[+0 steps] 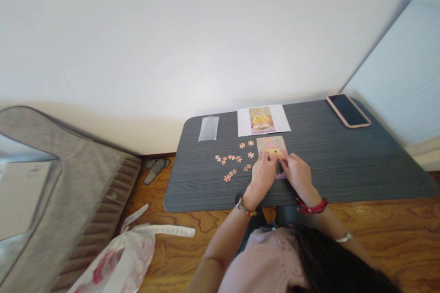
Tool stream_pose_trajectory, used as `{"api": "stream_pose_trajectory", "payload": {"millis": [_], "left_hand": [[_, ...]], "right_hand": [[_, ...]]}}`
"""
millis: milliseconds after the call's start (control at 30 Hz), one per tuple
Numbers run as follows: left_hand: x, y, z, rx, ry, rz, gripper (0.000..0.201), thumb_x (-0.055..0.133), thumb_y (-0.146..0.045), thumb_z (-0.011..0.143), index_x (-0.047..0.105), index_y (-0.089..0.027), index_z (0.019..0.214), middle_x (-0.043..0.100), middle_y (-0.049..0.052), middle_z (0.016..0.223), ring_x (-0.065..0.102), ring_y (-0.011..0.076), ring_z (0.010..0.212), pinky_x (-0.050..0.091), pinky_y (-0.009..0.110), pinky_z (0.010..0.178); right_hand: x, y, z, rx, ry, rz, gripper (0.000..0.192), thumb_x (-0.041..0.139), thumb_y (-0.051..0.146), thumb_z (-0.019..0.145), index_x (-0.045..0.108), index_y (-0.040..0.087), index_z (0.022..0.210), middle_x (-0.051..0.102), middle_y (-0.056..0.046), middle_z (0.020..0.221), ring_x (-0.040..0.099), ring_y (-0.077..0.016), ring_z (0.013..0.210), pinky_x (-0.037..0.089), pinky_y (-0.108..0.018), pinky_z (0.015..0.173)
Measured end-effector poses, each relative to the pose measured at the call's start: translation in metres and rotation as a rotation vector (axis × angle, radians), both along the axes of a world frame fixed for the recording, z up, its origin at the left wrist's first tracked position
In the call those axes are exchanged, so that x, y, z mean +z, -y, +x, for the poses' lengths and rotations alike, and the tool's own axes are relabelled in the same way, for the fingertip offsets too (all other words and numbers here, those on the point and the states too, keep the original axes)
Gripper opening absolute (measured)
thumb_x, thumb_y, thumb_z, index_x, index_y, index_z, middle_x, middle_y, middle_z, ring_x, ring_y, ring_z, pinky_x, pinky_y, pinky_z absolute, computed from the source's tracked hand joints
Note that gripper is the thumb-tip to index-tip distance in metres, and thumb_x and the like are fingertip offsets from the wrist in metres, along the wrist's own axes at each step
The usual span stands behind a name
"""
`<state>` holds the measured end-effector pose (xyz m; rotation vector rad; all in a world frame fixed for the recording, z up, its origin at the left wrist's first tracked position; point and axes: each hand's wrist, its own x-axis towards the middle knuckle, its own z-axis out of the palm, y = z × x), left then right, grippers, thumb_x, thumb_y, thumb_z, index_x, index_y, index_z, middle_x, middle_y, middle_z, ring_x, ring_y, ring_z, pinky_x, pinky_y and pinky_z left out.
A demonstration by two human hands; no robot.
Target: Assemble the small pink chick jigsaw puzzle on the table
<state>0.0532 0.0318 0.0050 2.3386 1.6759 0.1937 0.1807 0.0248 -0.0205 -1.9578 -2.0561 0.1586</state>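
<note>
A partly assembled jigsaw puzzle (270, 142) with a yellow cartoon figure in a pink hat lies near the table's front edge. Over its lower half, my left hand (264, 173) is closed, fingertips at the picture and a ring on one finger. From the other side my right hand (298, 173) meets it, also closed. Their fingertips come together on a puzzle piece, mostly hidden by the fingers. A dark gap and a purple bottom strip (281, 176) show between the hands. Several loose puzzle pieces (231, 157) are scattered to the left of the puzzle.
Behind the puzzle lies a white sheet with the printed reference picture (261, 120). A clear plastic sleeve (208, 128) is at the back left of the dark table (360, 165), a phone (349, 111) at the back right. A plastic bag (127, 256) and slippers (155, 169) are on the floor.
</note>
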Motion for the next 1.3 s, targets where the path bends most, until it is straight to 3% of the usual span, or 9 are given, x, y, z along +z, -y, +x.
{"api": "stream_pose_trajectory", "payload": {"millis": [733, 1067, 1300], "left_hand": [[-0.003, 0.000, 0.006, -0.010, -0.068, 0.002, 0.026, 0.034, -0.017, 0.090, 0.053, -0.020, 0.109, 0.054, 0.010, 0.103, 0.057, 0.0189, 0.092, 0.051, 0.027, 0.070], [-0.008, 0.002, 0.001, -0.026, -0.066, 0.046, 0.028, 0.036, -0.016, 0.090, 0.052, -0.024, 0.111, 0.054, 0.008, 0.105, 0.058, 0.0183, 0.091, 0.050, 0.025, 0.068], [-0.004, 0.001, 0.002, -0.046, -0.091, 0.075, 0.027, 0.034, -0.013, 0.090, 0.053, -0.019, 0.108, 0.056, 0.009, 0.099, 0.058, 0.0198, 0.091, 0.051, 0.026, 0.067]], "right_hand": [[0.006, 0.005, 0.005, 0.093, 0.120, -0.047, 0.030, 0.039, 0.023, 0.089, 0.062, 0.022, 0.107, 0.064, -0.006, 0.090, 0.059, -0.0150, 0.066, 0.036, -0.025, 0.051], [0.005, 0.016, 0.008, 0.103, 0.187, -0.065, 0.032, 0.040, 0.020, 0.087, 0.060, 0.022, 0.112, 0.063, -0.005, 0.087, 0.058, -0.0138, 0.060, 0.035, -0.025, 0.049], [0.005, 0.013, 0.006, 0.099, 0.181, -0.046, 0.033, 0.041, 0.020, 0.087, 0.059, 0.023, 0.113, 0.064, -0.005, 0.089, 0.059, -0.0149, 0.064, 0.037, -0.025, 0.050]]}}
